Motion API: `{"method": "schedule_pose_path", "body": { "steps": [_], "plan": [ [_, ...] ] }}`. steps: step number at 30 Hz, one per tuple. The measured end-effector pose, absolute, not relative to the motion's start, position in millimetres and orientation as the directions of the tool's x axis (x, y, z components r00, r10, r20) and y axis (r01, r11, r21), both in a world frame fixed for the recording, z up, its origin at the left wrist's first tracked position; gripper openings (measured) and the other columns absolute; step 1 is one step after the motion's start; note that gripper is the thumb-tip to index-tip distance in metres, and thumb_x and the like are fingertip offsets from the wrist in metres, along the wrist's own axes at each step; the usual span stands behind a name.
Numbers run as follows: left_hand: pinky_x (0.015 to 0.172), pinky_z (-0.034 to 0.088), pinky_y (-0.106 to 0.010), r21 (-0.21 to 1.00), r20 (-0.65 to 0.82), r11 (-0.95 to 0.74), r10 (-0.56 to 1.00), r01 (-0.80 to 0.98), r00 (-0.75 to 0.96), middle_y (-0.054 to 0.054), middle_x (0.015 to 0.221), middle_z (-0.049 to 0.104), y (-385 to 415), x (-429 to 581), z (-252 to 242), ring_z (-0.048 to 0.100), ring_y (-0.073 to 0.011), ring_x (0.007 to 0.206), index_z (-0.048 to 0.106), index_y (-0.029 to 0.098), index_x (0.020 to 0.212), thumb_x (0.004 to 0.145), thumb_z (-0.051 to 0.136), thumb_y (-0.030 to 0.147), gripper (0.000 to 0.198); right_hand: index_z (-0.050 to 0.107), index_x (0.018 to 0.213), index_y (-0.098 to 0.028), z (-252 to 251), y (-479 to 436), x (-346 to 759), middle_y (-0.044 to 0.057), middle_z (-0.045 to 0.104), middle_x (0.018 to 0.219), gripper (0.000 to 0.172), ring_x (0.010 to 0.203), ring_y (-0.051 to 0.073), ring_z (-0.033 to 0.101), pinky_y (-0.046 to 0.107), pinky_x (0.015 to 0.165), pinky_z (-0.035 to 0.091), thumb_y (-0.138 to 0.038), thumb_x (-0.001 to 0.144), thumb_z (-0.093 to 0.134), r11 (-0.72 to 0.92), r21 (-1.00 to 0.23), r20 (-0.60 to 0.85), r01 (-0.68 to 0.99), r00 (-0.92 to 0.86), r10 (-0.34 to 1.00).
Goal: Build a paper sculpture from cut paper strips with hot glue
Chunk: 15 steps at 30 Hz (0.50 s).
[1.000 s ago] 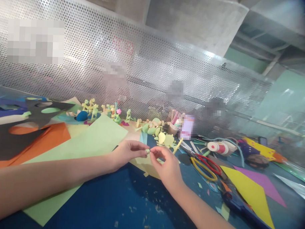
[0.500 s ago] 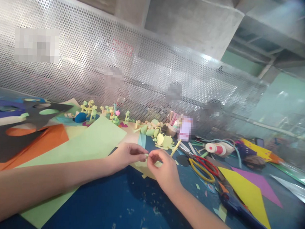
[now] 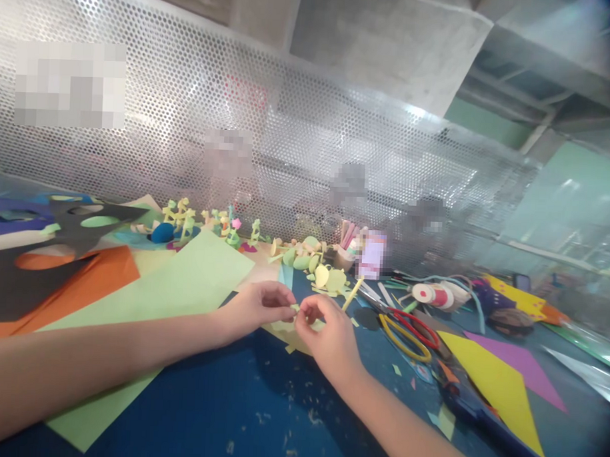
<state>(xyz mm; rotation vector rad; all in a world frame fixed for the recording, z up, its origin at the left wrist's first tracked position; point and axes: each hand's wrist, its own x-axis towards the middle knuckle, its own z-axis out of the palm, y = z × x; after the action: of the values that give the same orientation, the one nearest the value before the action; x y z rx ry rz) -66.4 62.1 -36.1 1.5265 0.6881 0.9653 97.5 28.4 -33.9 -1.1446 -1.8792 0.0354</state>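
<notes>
My left hand (image 3: 257,305) and my right hand (image 3: 330,331) meet fingertip to fingertip over the middle of the blue table. Between their pinched fingers is a small pale green piece (image 3: 295,309), likely paper, mostly hidden by the fingertips. Under the hands lies a pale yellow-green paper (image 3: 284,335), partly covered by them. A large light green sheet (image 3: 183,284) runs beneath my left forearm. Just past my right hand a thin yellow strip (image 3: 352,294) sticks up at a slant.
Scissors with red and yellow handles (image 3: 406,337) and a dark blue-handled tool (image 3: 471,407) lie to the right, near yellow paper (image 3: 499,388) and a spool (image 3: 433,295). Small paper figures (image 3: 185,223) and green discs (image 3: 328,278) line the back before a perforated metal screen (image 3: 288,141).
Both hands stay together in nearly the same place, with slight finger movement. A little more of the pale green piece shows between the fingertips. The view has shifted slightly.
</notes>
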Motion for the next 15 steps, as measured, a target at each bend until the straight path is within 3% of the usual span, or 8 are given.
{"method": "schedule_pose_path", "body": {
  "steps": [8, 15],
  "plan": [
    [0.079, 0.044, -0.030, 0.978, 0.209, -0.196, 0.866, -0.076, 0.455, -0.001, 0.078, 0.064, 62.4, -67.2, -34.7, 0.060, -0.0145, 0.079, 0.060, 0.016, 0.083, 0.066, 0.070, 0.026, 0.022, 0.054, 0.077, -0.019, -36.2, 30.0, 97.8, 0.000, 0.055, 0.072, 0.007, 0.061, 0.013, 0.052, 0.025, 0.064, 0.046, -0.014, 0.074, 0.051, 0.591, -0.475, 0.679, 0.652, -0.156, 0.717],
    [0.080, 0.044, -0.029, 0.981, 0.193, -0.166, 0.842, -0.098, 0.505, -0.002, 0.082, 0.064, 62.2, -67.1, -37.5, 0.060, -0.0145, 0.081, 0.060, 0.016, 0.086, 0.066, 0.071, 0.027, 0.025, 0.053, 0.070, -0.019, -34.9, 28.6, 98.5, -0.001, 0.053, 0.067, 0.012, 0.061, 0.013, 0.053, 0.025, 0.061, 0.045, -0.007, 0.067, 0.053, 0.607, -0.418, 0.697, 0.676, -0.190, 0.692]
  ]
}}
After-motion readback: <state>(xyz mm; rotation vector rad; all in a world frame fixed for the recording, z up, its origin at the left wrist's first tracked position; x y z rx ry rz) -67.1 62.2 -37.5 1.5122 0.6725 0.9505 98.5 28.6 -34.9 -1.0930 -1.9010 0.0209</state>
